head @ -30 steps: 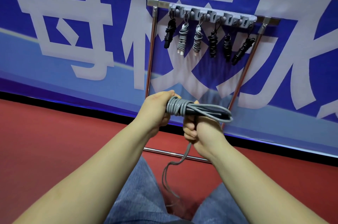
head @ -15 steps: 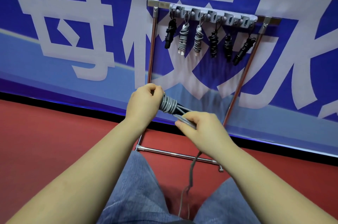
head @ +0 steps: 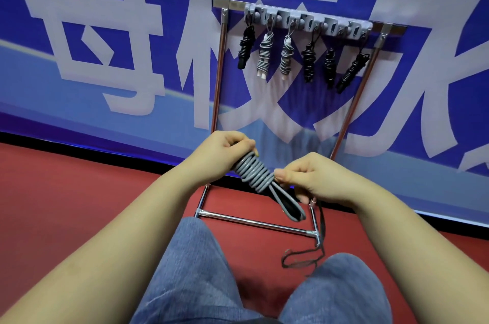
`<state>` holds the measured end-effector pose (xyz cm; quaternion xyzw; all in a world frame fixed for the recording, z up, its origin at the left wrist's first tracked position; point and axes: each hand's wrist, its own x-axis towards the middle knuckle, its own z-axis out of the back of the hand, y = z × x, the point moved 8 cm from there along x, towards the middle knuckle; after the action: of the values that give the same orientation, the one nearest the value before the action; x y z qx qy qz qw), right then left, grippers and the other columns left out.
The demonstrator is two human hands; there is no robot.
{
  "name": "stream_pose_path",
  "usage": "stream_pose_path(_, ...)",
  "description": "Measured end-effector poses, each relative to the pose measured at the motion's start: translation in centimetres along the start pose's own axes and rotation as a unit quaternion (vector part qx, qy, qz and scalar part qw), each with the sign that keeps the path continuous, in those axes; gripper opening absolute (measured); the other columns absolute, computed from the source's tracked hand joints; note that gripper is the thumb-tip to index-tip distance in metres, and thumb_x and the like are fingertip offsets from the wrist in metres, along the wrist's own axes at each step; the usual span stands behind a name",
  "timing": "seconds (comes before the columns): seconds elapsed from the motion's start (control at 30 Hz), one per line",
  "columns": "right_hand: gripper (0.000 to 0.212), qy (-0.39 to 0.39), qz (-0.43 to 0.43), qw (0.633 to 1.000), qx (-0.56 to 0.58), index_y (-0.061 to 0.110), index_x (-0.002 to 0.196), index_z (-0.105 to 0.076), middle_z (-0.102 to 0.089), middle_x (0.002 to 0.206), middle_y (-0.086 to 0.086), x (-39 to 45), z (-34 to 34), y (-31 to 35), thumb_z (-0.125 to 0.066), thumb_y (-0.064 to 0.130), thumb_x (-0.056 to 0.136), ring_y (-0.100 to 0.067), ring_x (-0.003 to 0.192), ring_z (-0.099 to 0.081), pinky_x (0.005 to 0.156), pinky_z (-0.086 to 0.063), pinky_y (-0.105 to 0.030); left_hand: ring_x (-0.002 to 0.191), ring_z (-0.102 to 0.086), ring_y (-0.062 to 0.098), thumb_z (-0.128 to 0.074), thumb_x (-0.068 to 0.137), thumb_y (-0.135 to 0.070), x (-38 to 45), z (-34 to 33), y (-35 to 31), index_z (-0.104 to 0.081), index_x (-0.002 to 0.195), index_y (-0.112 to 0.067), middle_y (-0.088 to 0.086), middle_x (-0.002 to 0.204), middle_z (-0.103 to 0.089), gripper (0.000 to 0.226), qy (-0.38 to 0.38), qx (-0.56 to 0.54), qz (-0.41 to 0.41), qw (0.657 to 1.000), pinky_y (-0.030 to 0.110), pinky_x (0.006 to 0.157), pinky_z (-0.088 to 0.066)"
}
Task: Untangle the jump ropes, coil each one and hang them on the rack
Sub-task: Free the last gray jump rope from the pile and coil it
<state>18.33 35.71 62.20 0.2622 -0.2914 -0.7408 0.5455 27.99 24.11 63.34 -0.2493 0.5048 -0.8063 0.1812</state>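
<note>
Hands worked together: left hand (head: 225, 147) gripped the rope (head: 255, 174) bundle steady, right hand (head: 312, 178) pinched its wraps tight for hanging.

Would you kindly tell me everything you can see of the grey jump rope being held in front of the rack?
The grey jump rope looks like smooth plastic cord, wound in tight turns around a dark bundle, tilted from upper left to lower right. The left hand grips its upper end; the right hand pinches the cord by the last turns. Grey loops stick out at the lower end. A thin dark string hangs below the right hand toward the red floor.
</note>
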Motion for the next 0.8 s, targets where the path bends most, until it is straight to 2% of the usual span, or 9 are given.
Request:
stream_pose_path(0.1,0.047,0.001,0.022,0.996,0.089,0.008,0.066,-0.062,-0.041,0.041,0.003,-0.2,-0.3,0.1,-0.050,0.048,0.085,-0.010,0.041,-0.033,0.049,-0.030,-0.022,0.040,-0.038,0.007,-0.051,0.096,-0.020,-0.3,-0.7,-0.2,-0.063,0.069,-0.014,-0.008,0.048,-0.050,0.030,0.009,-0.061,0.005,0.998,0.017,0.041,-0.029)
stream_pose_path(0.2,0.044,-0.027,-0.001,0.969,0.247,0.008,0.061,-0.057,-0.043,0.045,0.002,0.0,-0.7,-0.1,-0.053,0.050,0.074,-0.006,0.039,-0.035,0.041,-0.030,-0.017,0.035,-0.027,0.008,-0.047,0.097,-0.020,-0.3,-1.1,-0.1,-0.060,0.067,-0.015,-0.004,0.045,-0.040,0.032,-0.001,-0.160,0.023,0.987,0.014,0.039,-0.018)
stream_pose_path(0.27,0.038,0.000,-0.028,0.894,0.447,0.012,0.054,-0.056,-0.041,0.043,0.001,0.3,-2.2,-0.4,-0.054,0.043,0.075,-0.006,0.034,-0.035,0.036,-0.027,-0.016,0.032,-0.023,0.008,-0.045,0.097,-0.020,-0.2,-1.3,-0.1,-0.059,0.067,-0.014,-0.002,0.043,-0.035,0.033,-0.010,-0.228,0.031,0.973,0.011,0.038,-0.016)
stream_pose_path(0.37,0.035,0.121,0.037,0.751,0.648,0.015,0.058,-0.052,-0.041,0.046,0.005,0.5,-4.8,1.6,-0.046,0.033,0.087,-0.004,0.036,-0.027,0.039,-0.025,-0.016,0.031,-0.017,0.007,-0.044,0.096,-0.021,-0.1,-1.2,0.3,-0.058,0.068,-0.013,-0.002,0.042,-0.030,0.032,-0.051,-0.280,0.050,0.957,0.010,0.036,-0.015)
stream_pose_path(0.43,0.033,0.087,0.028,0.703,0.705,0.015,0.060,-0.046,-0.037,0.047,0.005,1.1,-5.3,1.4,-0.043,0.029,0.091,-0.004,0.036,-0.027,0.039,-0.022,-0.016,0.032,-0.019,0.008,-0.045,0.095,-0.020,-0.1,-0.9,0.6,-0.057,0.067,-0.014,-0.004,0.041,-0.033,0.032,-0.092,-0.269,0.058,0.957,0.011,0.035,-0.016)
stream_pose_path(0.57,0.044,-0.063,-0.051,0.751,0.655,0.018,0.059,-0.038,-0.028,0.044,0.006,1.6,-5.4,-0.7,-0.032,0.034,0.100,-0.004,0.031,-0.022,0.035,-0.014,-0.016,0.034,-0.024,0.010,-0.049,0.091,-0.016,-0.5,-0.3,1.6,-0.058,0.061,-0.015,-0.005,0.040,-0.038,0.031,-0.171,-0.217,0.081,0.958,0.015,0.036,-0.019)
stream_pose_path(0.63,0.041,-0.108,-0.084,0.776,0.616,0.018,0.061,-0.039,-0.027,0.043,0.006,1.5,-5.5,-1.3,-0.030,0.024,0.100,-0.004,0.031,-0.020,0.035,-0.012,-0.016,0.036,-0.026,0.010,-0.050,0.090,-0.017,-0.7,-0.1,2.4,-0.057,0.059,-0.016,-0.007,0.041,-0.038,0.031,-0.201,-0.195,0.090,0.956,0.018,0.038,-0.020)
stream_pose_path(0.7,0.034,-0.156,-0.100,0.830,0.526,0.013,0.069,-0.047,-0.028,0.045,0.005,1.1,-5.4,-1.8,-0.029,0.013,0.098,-0.004,0.032,-0.019,0.035,-0.013,-0.016,0.037,-0.030,0.009,-0.050,0.089,-0.017,-0.8,0.4,2.9,-0.058,0.058,-0.017,-0.010,0.040,-0.041,0.032,-0.234,-0.168,0.088,0.953,0.023,0.041,-0.023)
stream_pose_path(0.8,0.037,-0.167,-0.082,0.905,0.383,0.007,0.080,-0.060,-0.033,0.050,0.001,0.6,-5.4,-1.1,-0.033,0.021,0.102,-0.006,0.032,-0.026,0.037,-0.020,-0.016,0.047,-0.039,0.012,-0.050,0.091,-0.019,-0.8,1.6,2.9,-0.061,0.061,-0.019,-0.008,0.048,-0.050,0.032,-0.275,-0.132,0.073,0.950,0.027,0.048,-0.030)
